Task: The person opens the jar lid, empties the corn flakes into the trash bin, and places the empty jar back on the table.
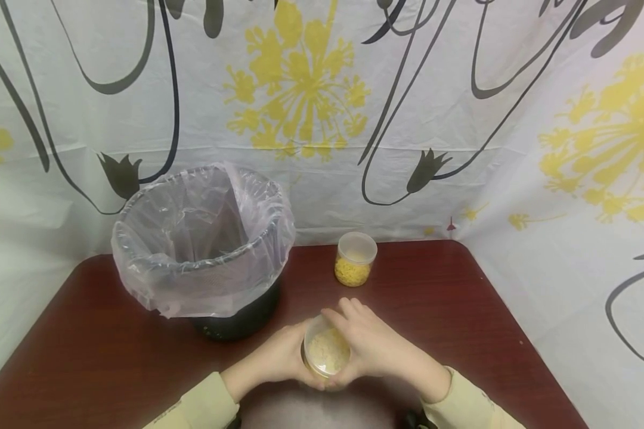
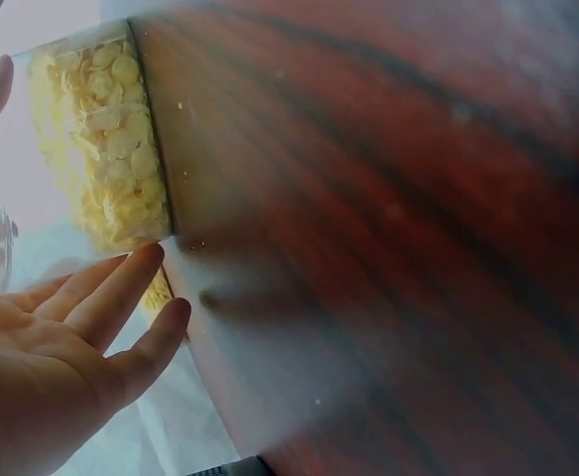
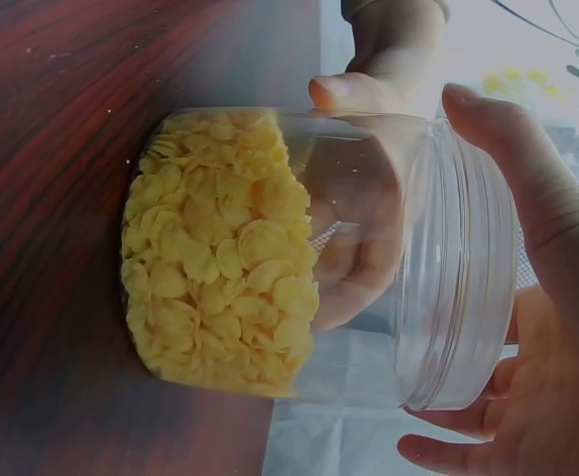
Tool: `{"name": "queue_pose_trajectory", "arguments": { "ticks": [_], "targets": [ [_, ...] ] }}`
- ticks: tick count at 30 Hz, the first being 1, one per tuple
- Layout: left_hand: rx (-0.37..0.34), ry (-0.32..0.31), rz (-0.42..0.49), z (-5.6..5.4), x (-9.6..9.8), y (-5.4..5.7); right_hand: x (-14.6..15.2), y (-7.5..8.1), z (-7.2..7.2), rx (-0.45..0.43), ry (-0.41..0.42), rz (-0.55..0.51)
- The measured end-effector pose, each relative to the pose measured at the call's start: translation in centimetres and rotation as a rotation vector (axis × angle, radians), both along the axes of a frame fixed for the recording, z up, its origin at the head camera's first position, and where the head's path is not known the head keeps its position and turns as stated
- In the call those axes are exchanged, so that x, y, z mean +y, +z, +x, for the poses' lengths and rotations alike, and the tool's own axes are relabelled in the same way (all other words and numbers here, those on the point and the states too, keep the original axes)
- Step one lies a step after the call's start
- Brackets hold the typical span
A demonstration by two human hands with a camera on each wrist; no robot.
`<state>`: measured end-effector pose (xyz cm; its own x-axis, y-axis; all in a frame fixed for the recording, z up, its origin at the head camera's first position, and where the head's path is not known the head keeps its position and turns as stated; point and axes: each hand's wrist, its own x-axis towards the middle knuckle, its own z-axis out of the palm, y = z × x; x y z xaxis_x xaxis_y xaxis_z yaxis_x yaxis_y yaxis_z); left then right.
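Note:
A clear plastic jar [image 1: 327, 351], partly filled with yellow disc-like pieces [image 3: 220, 253], stands on the table between both hands. My left hand [image 1: 287, 356] holds the jar's body from the left; in the right wrist view its thumb and a curved finger show around the far side. Around the ribbed transparent lid [image 3: 463, 268] at the jar's top, my right hand [image 1: 369, 342] spreads its thumb and fingers and grips the rim. In the left wrist view the left hand [image 2: 66, 347] extends beside the jar [image 2: 106, 139], its lower fingers stretched out.
A second lidded jar [image 1: 356, 259] with smaller yellow pieces stands behind, near the table's back edge. To the left is a black bin [image 1: 241, 319] lined with a translucent bag [image 1: 204, 286]. Patterned cloth [image 1: 322, 196] hangs behind the dark red table [image 1: 434, 292] and along its sides.

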<state>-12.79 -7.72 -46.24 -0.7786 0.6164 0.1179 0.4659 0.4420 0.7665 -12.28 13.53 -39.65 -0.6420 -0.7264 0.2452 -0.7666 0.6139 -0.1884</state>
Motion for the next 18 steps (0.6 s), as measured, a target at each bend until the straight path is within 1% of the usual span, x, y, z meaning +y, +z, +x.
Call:
{"name": "queue_pose_trajectory", "arguments": {
  "ticks": [7, 15, 18],
  "targets": [
    [0.002, 0.002, 0.0, -0.13, 0.07, -0.11, 0.06, 0.16, -0.23, 0.036, 0.04, 0.029],
    [0.003, 0.003, 0.01, -0.18, 0.11, 0.03, 0.05, 0.08, -0.43, 0.054, 0.07, 0.024],
    [0.004, 0.008, 0.009, -0.16, 0.12, 0.0, 0.11, 0.04, -0.5, 0.048, 0.077, 0.029]
  ]
}}
